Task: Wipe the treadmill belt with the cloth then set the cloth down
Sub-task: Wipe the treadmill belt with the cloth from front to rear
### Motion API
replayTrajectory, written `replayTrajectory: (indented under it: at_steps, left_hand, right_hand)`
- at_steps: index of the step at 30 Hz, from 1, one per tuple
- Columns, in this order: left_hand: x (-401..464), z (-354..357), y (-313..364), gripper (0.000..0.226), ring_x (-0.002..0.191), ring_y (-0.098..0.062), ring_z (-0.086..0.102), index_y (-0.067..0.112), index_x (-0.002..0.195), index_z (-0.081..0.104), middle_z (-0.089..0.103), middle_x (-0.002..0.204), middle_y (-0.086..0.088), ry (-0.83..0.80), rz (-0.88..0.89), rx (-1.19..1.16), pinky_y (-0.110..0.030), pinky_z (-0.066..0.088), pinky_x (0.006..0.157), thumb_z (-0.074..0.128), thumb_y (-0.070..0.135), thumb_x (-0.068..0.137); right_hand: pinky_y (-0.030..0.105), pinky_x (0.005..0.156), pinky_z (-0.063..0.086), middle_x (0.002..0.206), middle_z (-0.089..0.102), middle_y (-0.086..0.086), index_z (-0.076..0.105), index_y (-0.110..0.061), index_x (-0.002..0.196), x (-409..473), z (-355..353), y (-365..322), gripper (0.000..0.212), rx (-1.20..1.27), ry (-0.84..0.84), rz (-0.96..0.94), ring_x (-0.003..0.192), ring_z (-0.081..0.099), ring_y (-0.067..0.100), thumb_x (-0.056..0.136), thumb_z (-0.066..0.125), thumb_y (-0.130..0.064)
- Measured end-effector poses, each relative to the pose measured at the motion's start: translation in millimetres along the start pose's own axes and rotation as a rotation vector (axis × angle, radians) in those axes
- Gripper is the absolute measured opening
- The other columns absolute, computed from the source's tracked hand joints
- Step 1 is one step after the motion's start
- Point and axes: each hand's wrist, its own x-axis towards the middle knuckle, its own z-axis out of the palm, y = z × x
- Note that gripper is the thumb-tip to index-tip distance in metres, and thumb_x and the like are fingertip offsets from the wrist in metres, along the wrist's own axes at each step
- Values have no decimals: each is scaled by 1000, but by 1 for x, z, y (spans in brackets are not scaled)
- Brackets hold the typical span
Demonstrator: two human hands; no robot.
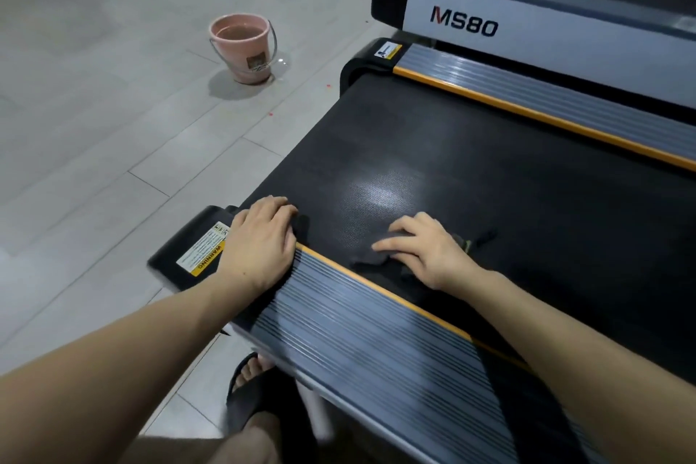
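The black treadmill belt (pixel 433 147) runs from the lower right toward its rear end at the upper left, with a pale glare patch in the middle. A dark cloth (pixel 380 256) lies on the belt near the closer side rail. My right hand (pixel 422 249) presses flat on the cloth with the fingers spread. My left hand (pixel 260 237) rests on the rear end of the ribbed grey side rail (pixel 357 309), its fingertips curled over the rail's edge onto the belt. Most of the cloth is hidden under my right hand.
A pink bucket (pixel 243 47) holding water stands on the grey tiled floor to the upper left. A second treadmill marked MS80 (pixel 527 11) stands beyond the far rail. My sandalled foot (pixel 248 392) is on the floor beside the near rail.
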Motion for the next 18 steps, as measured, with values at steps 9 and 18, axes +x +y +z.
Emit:
replayTrajectory:
  at_steps: [9, 18]
  left_hand:
    - [5, -12, -27, 36, 138, -23, 38, 18, 130, 59, 50, 149, 0, -9, -101, 40, -46, 37, 109, 44, 25, 99]
    - [7, -5, -39, 41, 140, -26, 37, 18, 133, 53, 41, 152, -7, -26, -278, 30, -46, 30, 115, 32, 35, 102]
  right_hand:
    - [42, 79, 44, 102, 57, -6, 71, -37, 112, 92, 29, -29, 24, 6, 80, 138, 88, 45, 20, 93, 64, -24]
    - [36, 78, 42, 105, 57, -3, 67, -37, 120, 98, 41, -15, 28, -45, 15, -38, 88, 48, 22, 97, 51, -34]
